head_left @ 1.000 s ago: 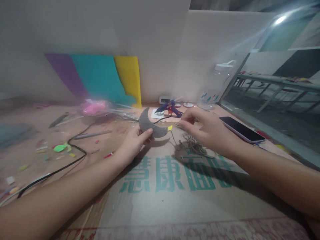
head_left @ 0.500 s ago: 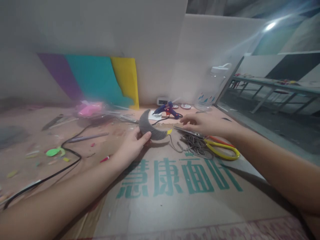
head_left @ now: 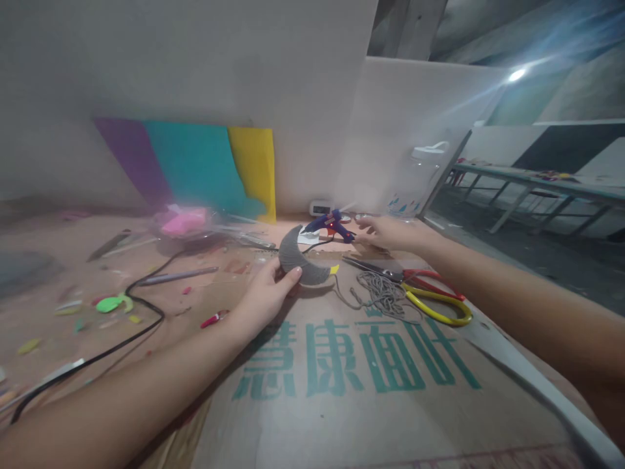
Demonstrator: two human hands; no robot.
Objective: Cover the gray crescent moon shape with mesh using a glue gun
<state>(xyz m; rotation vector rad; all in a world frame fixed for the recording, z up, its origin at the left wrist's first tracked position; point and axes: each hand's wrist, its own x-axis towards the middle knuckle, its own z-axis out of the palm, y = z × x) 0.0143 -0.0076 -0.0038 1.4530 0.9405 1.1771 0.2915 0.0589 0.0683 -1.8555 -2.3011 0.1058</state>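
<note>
My left hand (head_left: 273,286) grips a crescent (head_left: 305,264) wrapped in grey cord, thumb on its front face. A small yellow tip shows at the crescent's right end, and a cord tail runs from there to a loose heap of grey cord (head_left: 385,296). My right hand (head_left: 383,233) is open, fingers apart, just right of the handle of a blue hot glue gun (head_left: 334,223). Whether a fingertip touches the handle I cannot tell. Below that hand lie scissors (head_left: 437,307) with red and yellow handles, partly over the cord.
Cardboard (head_left: 342,410) with green printed characters covers the table front. A black cable (head_left: 151,299), scraps and a pink bundle in clear plastic (head_left: 185,221) lie left. Behind stand coloured sheets (head_left: 190,166), a small digital clock (head_left: 321,208) and a clear bottle (head_left: 415,179).
My right hand has moved from above the scissors blades back toward the glue gun's handle. My left hand still holds the crescent. The whole view has shifted slightly.
</note>
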